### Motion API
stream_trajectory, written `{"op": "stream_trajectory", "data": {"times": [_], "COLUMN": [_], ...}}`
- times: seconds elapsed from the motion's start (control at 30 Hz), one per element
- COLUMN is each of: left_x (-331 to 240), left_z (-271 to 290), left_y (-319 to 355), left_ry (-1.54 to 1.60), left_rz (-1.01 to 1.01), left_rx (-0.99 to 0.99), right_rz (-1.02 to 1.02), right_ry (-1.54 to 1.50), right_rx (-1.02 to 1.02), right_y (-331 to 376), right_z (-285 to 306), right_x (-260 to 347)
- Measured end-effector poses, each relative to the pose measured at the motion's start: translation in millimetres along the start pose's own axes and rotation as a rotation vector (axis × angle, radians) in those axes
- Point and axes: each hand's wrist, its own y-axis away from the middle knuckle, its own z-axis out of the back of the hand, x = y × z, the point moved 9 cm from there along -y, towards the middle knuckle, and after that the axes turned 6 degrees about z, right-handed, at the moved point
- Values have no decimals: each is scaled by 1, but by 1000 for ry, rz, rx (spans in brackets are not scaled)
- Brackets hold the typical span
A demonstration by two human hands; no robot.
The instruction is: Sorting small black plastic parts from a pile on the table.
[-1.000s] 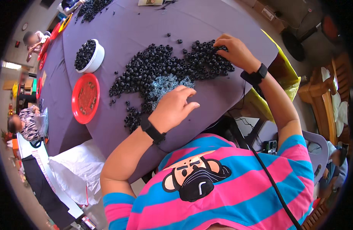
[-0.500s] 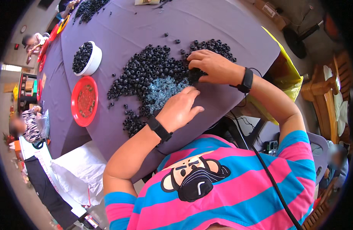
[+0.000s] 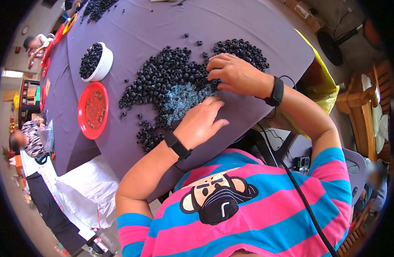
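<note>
A broad heap of black beads (image 3: pixel 162 73) lies on the cloth in front of me. At its near side is a smaller pile of clear pale-blue beads (image 3: pixel 180 100). My left hand (image 3: pixel 201 121) rests palm down at the near edge of the blue beads, its fingers stretched over them and its thumb apart. My right hand (image 3: pixel 239 77) is at the right end of the heap, between the blue beads and a cluster of black beads (image 3: pixel 244 50). Its fingers are bent but apart, the tips touching the black beads, and no bead shows in its grasp.
A white bowl (image 3: pixel 105 64) full of black beads stands at left, beside a red plate (image 3: pixel 81 113) with small pieces in it. The purple tablecloth (image 3: pixel 231 21) reaches to a yellow bag (image 3: pixel 325 81) at the right edge. Other people sit farther left and at right.
My right hand has shifted slightly left, its thumb drawn closer to its fingers, and the blue beads beside it show more. My left hand has hardly moved.
</note>
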Motion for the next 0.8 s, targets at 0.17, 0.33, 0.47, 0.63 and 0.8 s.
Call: {"op": "stream_trajectory", "data": {"times": [0.17, 0.33, 0.47, 0.63, 0.8], "left_x": [5, 5, 1, -5, 0], "left_z": [2, 1, -2, 4, 2], "left_y": [6, 7, 5, 15, 24], "left_ry": [39, 42, 31, 43, 45], "left_rz": [-2, 1, -5, -19, -18], "left_rx": [-16, 0, -1, -3, -7], "right_rz": [-11, -121, -6, -28, 0], "right_ry": [53, 11, 12, 66, 44], "right_rx": [-22, -56, -36, -5, -52], "right_y": [16, 24, 4, 16, 11], "right_z": [0, 13, 6, -3, 2], "right_x": [-22, -23, -1, -22, -7]}}
